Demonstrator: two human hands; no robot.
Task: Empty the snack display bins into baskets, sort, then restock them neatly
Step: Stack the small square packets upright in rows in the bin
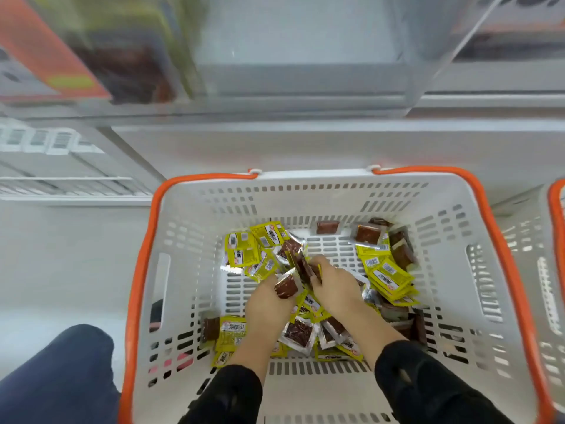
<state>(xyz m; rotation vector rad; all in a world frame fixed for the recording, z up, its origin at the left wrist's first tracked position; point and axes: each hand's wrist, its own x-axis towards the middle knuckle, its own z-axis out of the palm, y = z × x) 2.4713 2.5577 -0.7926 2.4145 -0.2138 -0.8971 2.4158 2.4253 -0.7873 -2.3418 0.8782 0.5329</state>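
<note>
A white basket with an orange rim (305, 191) sits on the floor below me. Several yellow snack packets (241, 249) and brown clear-wrapped packets (365, 233) lie scattered on its bottom. Both hands are down inside it at the middle. My left hand (269, 304) holds one brown packet (286, 287). My right hand (334, 286) grips a small stack of brown packets (302, 264) held on edge. More yellow packets (388, 276) are piled at the right side.
A second orange-rimmed basket (555, 228) stands at the far right edge. Clear display bins (299, 78) on the white shelf rise ahead, blurred. Shelf price labels (46, 142) are at the left. My knee (67, 371) in dark trousers is at the lower left.
</note>
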